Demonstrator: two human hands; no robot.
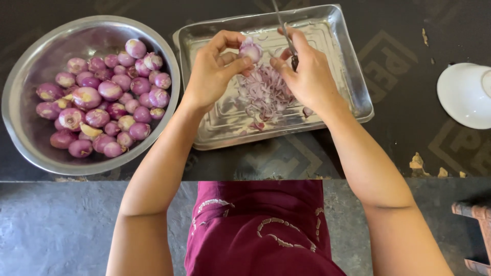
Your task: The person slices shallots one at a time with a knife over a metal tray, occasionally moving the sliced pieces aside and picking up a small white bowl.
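Note:
My left hand (215, 66) holds a small peeled purple shallot (251, 50) between thumb and fingers above a rectangular steel tray (353, 76). My right hand (307, 71) grips a knife (284, 28), its thin blade pointing up and away; the thumb reaches toward the shallot. A pile of sliced shallot (263, 92) lies in the tray below both hands. To the left, a round steel bowl (30, 138) holds several whole peeled shallots (102, 97).
A white ceramic bowl (466, 94) stands at the right on the dark counter (409, 46). Scraps of skin (418, 162) lie near the counter's front edge. A reddish stool corner (475, 214) shows at the lower right, over a grey floor.

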